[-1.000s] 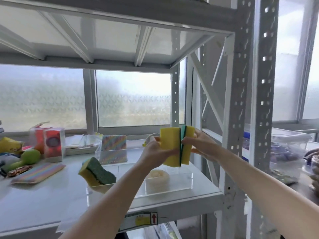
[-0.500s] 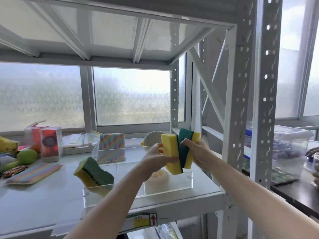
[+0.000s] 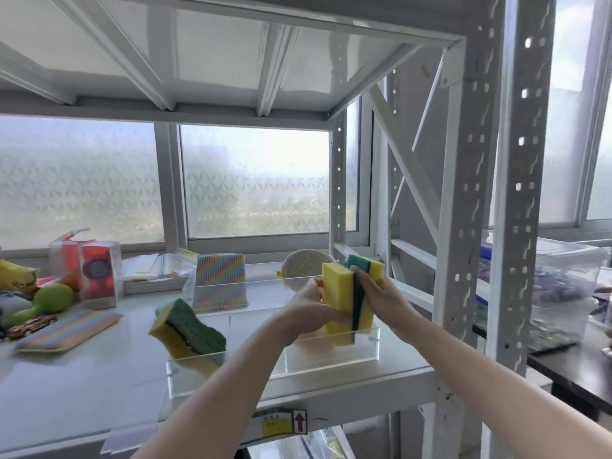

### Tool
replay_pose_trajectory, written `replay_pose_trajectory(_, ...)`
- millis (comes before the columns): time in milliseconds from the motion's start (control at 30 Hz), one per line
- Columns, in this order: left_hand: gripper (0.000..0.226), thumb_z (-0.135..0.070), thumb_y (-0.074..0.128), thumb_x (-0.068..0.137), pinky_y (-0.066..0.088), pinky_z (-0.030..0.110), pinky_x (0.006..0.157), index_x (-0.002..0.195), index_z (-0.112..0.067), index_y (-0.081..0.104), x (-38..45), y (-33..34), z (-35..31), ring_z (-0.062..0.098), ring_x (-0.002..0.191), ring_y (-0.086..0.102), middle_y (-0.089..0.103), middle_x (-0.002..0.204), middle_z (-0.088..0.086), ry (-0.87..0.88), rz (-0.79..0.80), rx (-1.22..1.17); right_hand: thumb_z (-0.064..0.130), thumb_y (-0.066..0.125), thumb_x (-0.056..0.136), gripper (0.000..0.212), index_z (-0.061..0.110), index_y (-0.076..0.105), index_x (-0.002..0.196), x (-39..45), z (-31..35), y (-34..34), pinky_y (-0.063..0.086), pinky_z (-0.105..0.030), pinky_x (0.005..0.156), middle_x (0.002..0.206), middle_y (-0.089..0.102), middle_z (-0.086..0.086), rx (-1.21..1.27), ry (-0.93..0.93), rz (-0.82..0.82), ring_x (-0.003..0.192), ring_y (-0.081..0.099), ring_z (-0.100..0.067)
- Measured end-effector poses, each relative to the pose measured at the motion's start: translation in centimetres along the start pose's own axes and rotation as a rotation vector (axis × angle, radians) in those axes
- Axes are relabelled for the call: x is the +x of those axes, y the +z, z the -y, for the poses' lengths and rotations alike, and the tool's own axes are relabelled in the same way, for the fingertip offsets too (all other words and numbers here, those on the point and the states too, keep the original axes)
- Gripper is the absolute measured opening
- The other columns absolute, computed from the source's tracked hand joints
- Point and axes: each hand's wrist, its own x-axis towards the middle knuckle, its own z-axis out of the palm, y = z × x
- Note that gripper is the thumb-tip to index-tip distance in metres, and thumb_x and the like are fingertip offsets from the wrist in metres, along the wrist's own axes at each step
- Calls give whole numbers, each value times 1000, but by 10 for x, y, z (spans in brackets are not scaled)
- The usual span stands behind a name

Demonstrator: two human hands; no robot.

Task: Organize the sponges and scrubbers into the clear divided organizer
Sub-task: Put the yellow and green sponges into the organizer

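Clear divided organizer (image 3: 331, 357), lower centre of frame, on white shelf (image 3: 82, 385). Two yellow-green sponges (image 3: 352, 303) stood upright, pressed together, lower ends inside its right compartment; left hand (image 3: 309, 314) and right hand (image 3: 377, 293) each clasped a side. Third sponge (image 3: 188, 331) leaned tilted in left compartment.

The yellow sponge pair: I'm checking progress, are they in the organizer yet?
Partly: the sponge pair, upright in both hands, has its bottom edge below the organizer rim.
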Motion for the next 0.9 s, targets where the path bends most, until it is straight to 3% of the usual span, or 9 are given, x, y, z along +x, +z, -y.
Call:
replay_pose_trajectory(67, 81, -13, 79, 72, 49, 30, 90, 140, -13, 33, -1, 0, -1, 22, 110, 56, 56, 117, 5, -1, 26, 57, 71, 42, 79, 54, 27, 55, 106, -1, 2, 1, 45, -46, 102, 106, 62, -9, 0, -18, 39, 101, 59, -24)
replay_pose_trajectory(133, 83, -18, 77, 75, 48, 28, 86, 143, -15, 30, -1, 0, 0, 21, 108, 57, 56, 115, 3, -5, 45, 106, 86, 45, 59, 77, 32, 53, 113, 1, -1, 1, 46, -47, 101, 114, 62, -7, -39, -23, 67, 107, 60, -25)
replay_pose_trajectory(200, 84, -26, 76, 76, 50, 30, 91, 145, -18, 28, -2, 0, 2, 22, 110, 59, 59, 114, 3, -8, 58, 160, 80, 59, 58, 64, 43, 51, 109, 0, -1, 1, 48, -48, 100, 116, 62, -3, -89, -28, 74, 109, 60, -23)
replay_pose_trajectory(267, 85, -36, 75, 76, 49, 32, 95, 145, -22, 27, -3, 0, 4, 23, 111, 60, 61, 115, 3, -5, 58, 230, 59, 74, 63, 57, 41, 51, 111, -1, -2, 0, 51, -44, 96, 114, 64, -2, -103, -36, 56, 107, 61, -21)
replay_pose_trajectory(333, 85, -40, 73, 76, 47, 32, 96, 145, -25, 27, -3, 0, 5, 22, 109, 59, 61, 118, 4, 1, 48, 287, 34, 80, 70, 54, 33, 50, 115, -3, -4, 1, 56, -30, 86, 109, 65, -1, -84, -18, 25, 100, 63, -16)
replay_pose_trajectory(400, 84, -44, 71, 77, 46, 30, 93, 145, -25, 27, -4, 1, 5, 20, 106, 58, 61, 122, 4, 6, 43, 338, 21, 79, 74, 50, 26, 51, 115, -7, -4, 2, 54, -12, 66, 99, 64, 1, -64, -15, 10, 87, 62, -8)
replay_pose_trajectory(500, 88, -55, 68, 73, 46, 34, 97, 145, -25, 27, -5, 2, 7, 22, 110, 58, 60, 126, 4, -1, 24, 413, 16, 76, 77, 46, 22, 53, 116, -8, -6, 3, 51, -8, 56, 96, 63, -1, -50, -27, 1, 81, 60, -5)
replay_pose_trajectory(767, 82, -59, 65, 74, 46, 40, 99, 141, -27, 30, -5, 4, 9, 26, 112, 58, 61, 126, 4, 26, 7, 490, 10, 74, 78, 27, 28, 57, 90, -7, -8, 7, 52, -18, 66, 89, 64, -2, -23, -35, 1, 76, 61, -8)
replay_pose_trajectory(900, 80, -59, 62, 77, 45, 37, 97, 142, -29, 27, -6, 4, 7, 26, 113, 57, 60, 128, 5, 20, 16, 511, 9, 72, 79, 23, 18, 59, 96, -6, -12, 7, 51, -10, 58, 86, 63, -1, -22, -30, -13, 73, 60, -6)
